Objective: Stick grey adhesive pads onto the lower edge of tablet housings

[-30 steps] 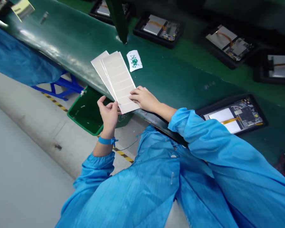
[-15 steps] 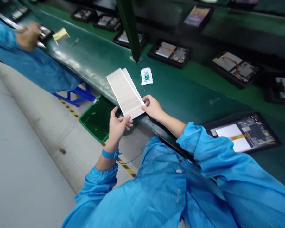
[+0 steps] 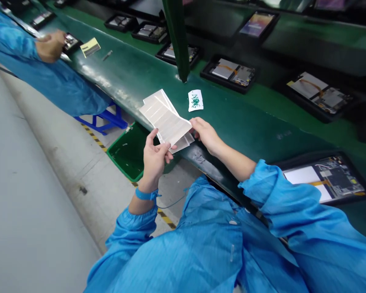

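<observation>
A pale, thin sheet marked with cross strips [image 3: 167, 122] is raised at an angle over a few similar sheets [image 3: 183, 142] at the bench's near edge. My right hand [image 3: 205, 134] pinches its right corner; the fingertips are partly hidden behind it. At the sheet's lower edge, my left hand [image 3: 154, 158] grips with thumb and fingers, a blue band round the wrist. Just beyond the sheets lies a small white card [image 3: 195, 100] with green specks on it.
Opened tablets in black trays [image 3: 228, 73] line the far side of the green bench [image 3: 240, 118]; another opened tablet [image 3: 326, 179] lies at right. A green bin [image 3: 128, 154] stands below. A co-worker's hand [image 3: 51, 47] is at upper left, near a yellow sheet [image 3: 90, 47].
The top sheet has been lifted and turned at an angle to those beneath, its right corner raised in my right hand. The whole view has shifted slightly. The co-worker's hand remains at the tray.
</observation>
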The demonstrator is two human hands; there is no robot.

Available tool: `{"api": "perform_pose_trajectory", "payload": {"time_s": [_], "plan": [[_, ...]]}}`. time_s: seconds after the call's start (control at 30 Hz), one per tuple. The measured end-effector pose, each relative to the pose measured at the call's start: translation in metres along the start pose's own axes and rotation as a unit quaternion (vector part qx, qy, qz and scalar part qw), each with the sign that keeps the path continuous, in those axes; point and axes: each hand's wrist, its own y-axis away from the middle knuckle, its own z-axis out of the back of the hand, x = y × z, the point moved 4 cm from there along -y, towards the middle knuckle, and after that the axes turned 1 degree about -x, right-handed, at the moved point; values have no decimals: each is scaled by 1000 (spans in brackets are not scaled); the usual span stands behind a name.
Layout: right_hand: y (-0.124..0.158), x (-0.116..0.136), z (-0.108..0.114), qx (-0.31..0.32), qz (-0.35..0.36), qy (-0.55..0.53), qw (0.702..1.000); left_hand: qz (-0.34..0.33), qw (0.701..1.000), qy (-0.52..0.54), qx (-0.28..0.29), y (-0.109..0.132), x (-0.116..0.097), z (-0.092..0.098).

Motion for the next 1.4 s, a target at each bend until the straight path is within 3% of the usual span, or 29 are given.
{"api": "perform_pose_trajectory", "payload": {"time_s": [0.1, 0.3, 0.4, 0.5, 0.6, 0.7, 0.8, 0.97, 1.13, 1.27, 1.4], "plan": [[5, 4, -10, 63, -27, -87, 994, -95, 993, -74, 4, 21, -8, -5], [31, 15, -17, 126, 31, -70, 989, -189, 980, -65, -11, 51, -7, -21], [53, 36, -9, 120, 130, 17, 984, -217, 972, -78, -40, 61, -7, -28], [73, 57, 1, 84, 242, 177, 950, -245, 962, -116, -43, 69, -15, -31], [80, 65, 11, 62, 273, 267, 922, -268, 949, -164, -30, 74, -22, -29], [80, 64, 22, 44, 265, 265, 926, -282, 942, -182, -5, 76, -23, -26], [83, 60, 27, 87, 240, 207, 944, -281, 940, -195, 5, 80, -21, -27], [94, 48, 34, 100, 161, 94, 977, -223, 959, -173, 27, 90, -18, -39], [110, 26, 48, 118, 93, -43, 988, -202, 960, -186, 57, 103, -15, -45], [130, 8, 61, 62, 42, -75, 994, -217, 940, -249, 82, 111, -13, -51], [156, 6, 75, -22, 51, -43, 998, -286, 909, -292, 83, 119, -19, -67]]}}
